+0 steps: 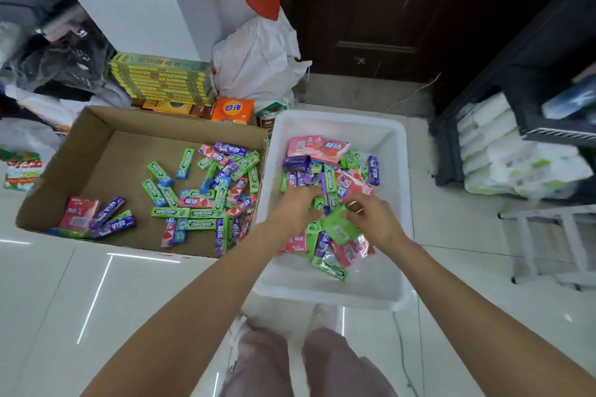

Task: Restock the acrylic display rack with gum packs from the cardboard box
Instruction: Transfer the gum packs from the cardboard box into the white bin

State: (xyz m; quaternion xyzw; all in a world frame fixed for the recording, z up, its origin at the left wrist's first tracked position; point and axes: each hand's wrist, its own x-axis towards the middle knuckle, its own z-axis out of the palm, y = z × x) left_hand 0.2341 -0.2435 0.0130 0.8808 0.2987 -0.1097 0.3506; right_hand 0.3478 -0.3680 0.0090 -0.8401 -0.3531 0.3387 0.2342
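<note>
A: Quickly, hands first. Left hand (298, 203) down in the white plastic tub (338, 295), fingers bent over the heap of gum packs (325, 177), touching a small green pack (317, 204). Cannot tell whether gripped or just pressed; blurred.

B: Right?

A: Right hand (371, 216) just beside, at 3 o'clock of the left, thumb and fingertips curled in, seemingly pinching the edge of a flat green packet (337, 228). Not wide open, not a full fist.

B: Rack anywhere?

A: No acrylic display rack seen. Only the tub, and the cardboard box (96, 126) touching the tub's side, at 9 o'clock of both hands.

B: Key relation for next move?

A: Box stock lies well apart from the hands toward 9 o'clock. Nearest cluster of sticks (213, 193) piled against the box's near-right wall, long axes mixed, many running 12-to-6, several 3-to-9. Left hand nearer, so likely the one to reach across the box wall.

B: Arm pose?

A: Both forearms stretched forward toward 12, converging over the tub's middle, left from 7 o'clock, right from 5, wrists low, palms down.

B: Stage?

A: Probably sorting or gathering packs in the tub; plenty left in the box, including a pink pack (79, 213) and purple sticks (113, 219) in its near-left corner.
</note>
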